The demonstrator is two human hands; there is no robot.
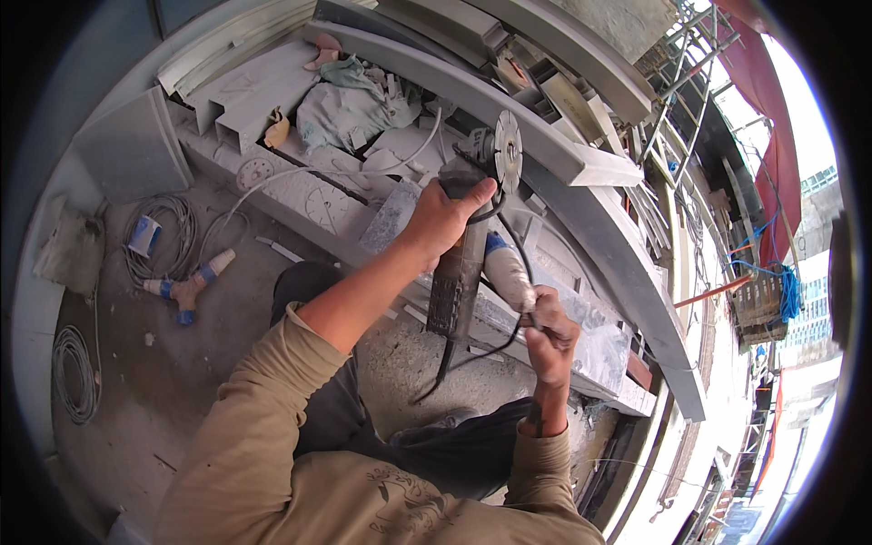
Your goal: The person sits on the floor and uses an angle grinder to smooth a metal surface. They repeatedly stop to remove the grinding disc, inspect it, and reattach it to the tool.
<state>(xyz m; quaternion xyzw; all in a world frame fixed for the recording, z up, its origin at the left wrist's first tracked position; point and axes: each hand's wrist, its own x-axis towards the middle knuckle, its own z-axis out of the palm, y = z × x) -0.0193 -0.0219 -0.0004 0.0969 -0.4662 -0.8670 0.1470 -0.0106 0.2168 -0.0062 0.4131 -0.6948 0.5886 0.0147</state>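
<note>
My left hand is closed around an angle grinder, held upright in front of me with its dusty body hanging down. At its top, a segmented cutting disc stands edge-up, and the guard and gear head sit beside it. A black cord leaves the grinder's lower end and loops to the right. My right hand is closed on the lower end of a whitish, taped-looking power connector with a blue end. This connector points up toward the grinder body, close beside it.
Dusty metal channels and a long ledge lie ahead, with a crumpled pale green cloth among them. On the floor at left are a coiled cable, a blue-and-white multi-way connector and another coil. Scaffolding stands at right.
</note>
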